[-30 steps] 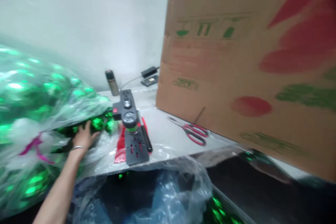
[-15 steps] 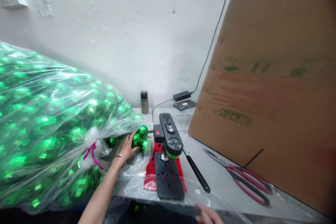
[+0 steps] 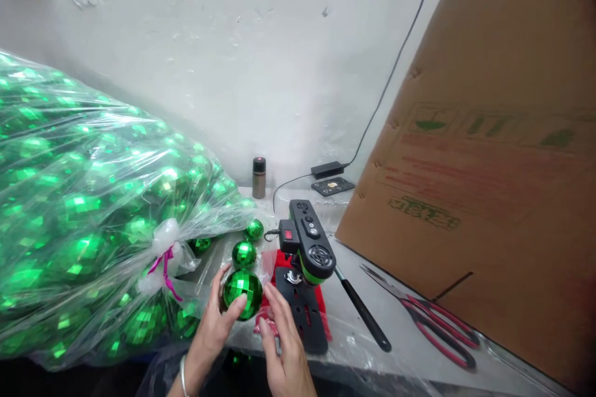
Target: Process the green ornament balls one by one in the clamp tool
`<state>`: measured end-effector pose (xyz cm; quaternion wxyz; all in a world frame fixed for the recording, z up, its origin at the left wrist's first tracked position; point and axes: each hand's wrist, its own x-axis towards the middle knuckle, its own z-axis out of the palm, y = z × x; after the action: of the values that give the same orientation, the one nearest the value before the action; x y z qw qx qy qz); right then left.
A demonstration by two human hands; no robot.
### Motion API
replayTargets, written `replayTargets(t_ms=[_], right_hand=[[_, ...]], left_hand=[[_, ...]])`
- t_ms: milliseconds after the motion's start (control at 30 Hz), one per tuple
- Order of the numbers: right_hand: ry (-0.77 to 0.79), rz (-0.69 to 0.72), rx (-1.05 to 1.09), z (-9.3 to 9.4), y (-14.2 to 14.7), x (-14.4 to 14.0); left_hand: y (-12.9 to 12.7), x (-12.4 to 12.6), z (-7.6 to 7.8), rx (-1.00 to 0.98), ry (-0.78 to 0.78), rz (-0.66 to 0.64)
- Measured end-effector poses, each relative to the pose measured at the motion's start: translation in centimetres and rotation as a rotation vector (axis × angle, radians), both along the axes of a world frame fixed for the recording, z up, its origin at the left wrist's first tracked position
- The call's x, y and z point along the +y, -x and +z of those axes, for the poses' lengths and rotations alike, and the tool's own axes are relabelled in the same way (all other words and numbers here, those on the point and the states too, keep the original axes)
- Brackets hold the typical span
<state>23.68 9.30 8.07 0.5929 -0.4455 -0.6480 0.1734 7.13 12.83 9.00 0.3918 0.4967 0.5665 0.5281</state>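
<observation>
Fingers of the left hand (image 3: 212,329) wrap a shiny green ball (image 3: 241,293) at the table's front edge; the right hand (image 3: 284,347) touches it, open. It looks light, slippery, breakable: cup its round sides.

surface: white table (image 3: 400,329), lower centre | on it: small black press (image 3: 305,273), red scissors (image 3: 433,319) lower right, cardboard box (image 3: 488,198), small can (image 3: 258,177), big bag of green balls (image 3: 84,211) left
</observation>
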Motion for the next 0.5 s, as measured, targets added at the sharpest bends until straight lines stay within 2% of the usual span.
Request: replayTargets(t_ms=[133,200,267,333,433,500], right_hand=[[0.016,-0.016,0.014,-1.2,0.5,-0.2],[0.005,-0.054,0.042,-2.1,-0.2,-0.8],[0.006,-0.096,0.049,-2.9,-1.5,-1.7],[0.039,-0.163,0.061,-3.7,-3.0,-2.8],[0.122,-0.282,0.109,-4.8,-5.2,-4.5],[0.167,-0.319,0.134,-5.5,-6.4,-5.3]], left_hand=[[-3.8,-3.6,-2.8,-0.422,0.176,-0.015],[-5.8,-4.0,-3.8,-0.626,0.256,-0.039],[-7.5,-3.8,-4.3,-0.721,0.297,-0.014],[-8.6,-3.0,-4.5,-0.652,0.278,0.046],[-9.4,-1.3,-4.9,-0.385,0.208,0.120],[-9.7,-0.3,-5.4,-0.245,0.164,0.114]])
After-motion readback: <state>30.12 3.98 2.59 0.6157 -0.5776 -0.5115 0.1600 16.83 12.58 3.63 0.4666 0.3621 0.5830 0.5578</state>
